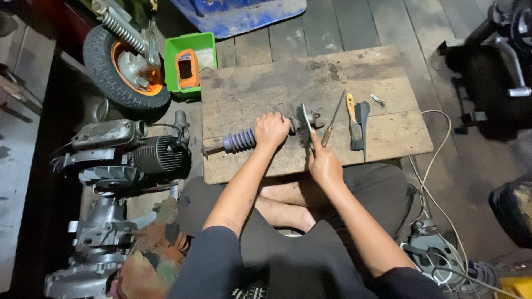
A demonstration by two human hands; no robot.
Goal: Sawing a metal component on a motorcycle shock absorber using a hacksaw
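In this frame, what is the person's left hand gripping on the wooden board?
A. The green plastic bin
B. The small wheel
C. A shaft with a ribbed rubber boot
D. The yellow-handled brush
C: the left hand is closed around the shaft beside its ribbed rubber boot, lying on the wooden board.

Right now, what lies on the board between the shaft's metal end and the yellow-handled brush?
In the head view, a screwdriver lies between the shaft's end and the brush.

A green bin (191, 63), small wheel (124, 69), engine (130, 152) and paintbrush (354, 124) lie around the wooden board (382, 77)
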